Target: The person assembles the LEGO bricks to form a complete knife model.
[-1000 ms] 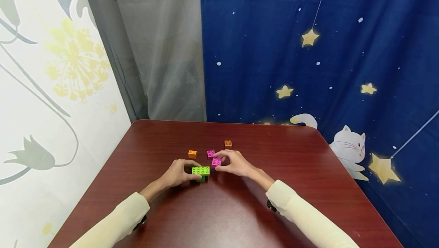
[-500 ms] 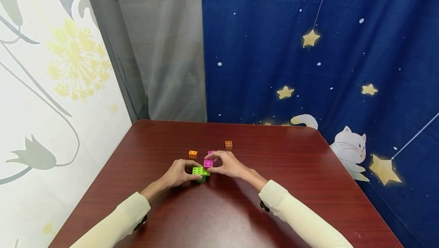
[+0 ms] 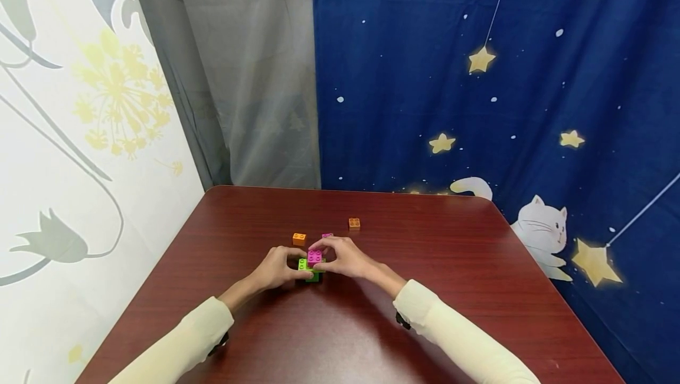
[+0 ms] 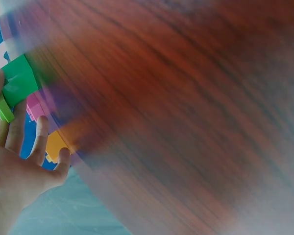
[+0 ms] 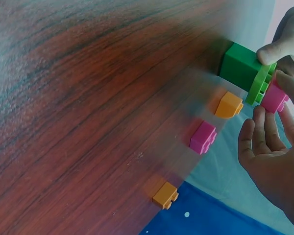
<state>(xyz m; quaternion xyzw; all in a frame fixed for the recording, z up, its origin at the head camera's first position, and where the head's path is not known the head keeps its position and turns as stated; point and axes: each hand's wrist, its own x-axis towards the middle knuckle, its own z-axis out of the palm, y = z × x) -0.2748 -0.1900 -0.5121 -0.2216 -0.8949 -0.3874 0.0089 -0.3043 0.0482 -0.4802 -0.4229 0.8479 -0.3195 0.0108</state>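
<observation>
block [image 3: 312,277]: stood on the worktop [image 3: 340,325], beneath the lime plate [image 3: 302,265].
left hand [image 3: 275,269]: clamped on that plate.
right hand [image 3: 345,257]: pinched the pink brick [image 3: 315,258] over the plate's studs.
step: seemed to be seating that brick.
next move: likely called for pressing straight down.

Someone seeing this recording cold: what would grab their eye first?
Probably the deep-blue star-print curtain filling the head view's upper right, with a white cat printed low on it. Next, near the middle of the dark-red table, the pink four-stud brick pinched in the right-hand grip, right over the lime-green brick that the left-hand grip holds.
</observation>
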